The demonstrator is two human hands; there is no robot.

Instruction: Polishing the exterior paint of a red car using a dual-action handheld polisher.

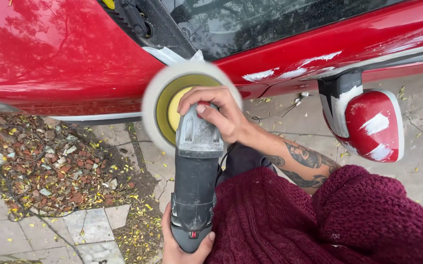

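Note:
I hold a grey and black electric polisher (pixel 194 181) with both hands. My right hand (pixel 219 116), on a tattooed forearm, grips the tool's head from above. My left hand (pixel 181 248) is wrapped around the rear end of the handle at the bottom of the view. The round white foam pad (pixel 155 100) with a yellow backing is blurred and sits against the lower edge of a red car's body (pixel 64 58). My maroon knitted sleeve (pixel 319 220) fills the lower right.
The car's windscreen (pixel 250 24) and a wiper arm (pixel 135 19) are at the top. A red side mirror (pixel 374 124) smeared with white paste juts out at the right. A dark cord (pixel 270 117), paving slabs (pixel 89 225) and a bed of rubble and yellow leaves (pixel 50 166) lie below.

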